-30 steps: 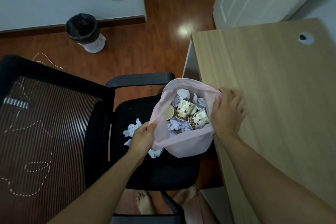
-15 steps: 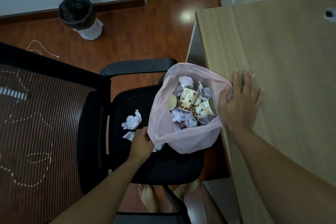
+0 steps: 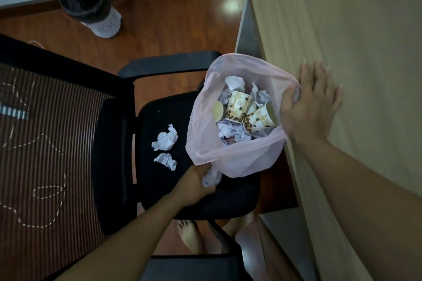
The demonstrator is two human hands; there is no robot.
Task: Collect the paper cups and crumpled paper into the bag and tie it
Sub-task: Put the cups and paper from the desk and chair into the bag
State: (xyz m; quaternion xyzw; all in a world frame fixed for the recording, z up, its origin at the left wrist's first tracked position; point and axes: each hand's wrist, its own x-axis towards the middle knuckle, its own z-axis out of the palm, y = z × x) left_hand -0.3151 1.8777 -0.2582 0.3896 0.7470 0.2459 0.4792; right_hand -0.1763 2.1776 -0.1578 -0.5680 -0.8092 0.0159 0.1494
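A person's left grip (image 3: 196, 181) is clamped on a paper ball (image 3: 211, 177) at 6 o'clock of the pink bag (image 3: 239, 157). The fingertips are hidden under the ball and the bag's sagging rim. The right grip (image 3: 312, 107), at the bag's 3 o'clock, has its thumb hooked over the rim while four straight fingers lie flat on the tabletop (image 3: 354, 29). How much plastic is caught under the palm cannot be made out.

The bag hangs open between chair and tabletop edge, its bottom out of sight behind its own bulge. Inside lie printed paper cups (image 3: 242, 109) on their sides among crumpled paper (image 3: 235, 82). One cup at 9 o'clock shows only its round mouth.

Two loose wads (image 3: 165, 138) rest on the black chair seat (image 3: 159, 180) at 9 o'clock of the bag, apart from both grips. An armrest (image 3: 169, 61) crosses at 11 o'clock, and the mesh backrest (image 3: 45, 143) fills the left of the view. A bin with a black liner (image 3: 86, 0) stands on the wooden floor (image 3: 171, 29) at 10 o'clock. Bare feet (image 3: 189, 235) show partly under the seat. The tabletop is cut off at the right edge.
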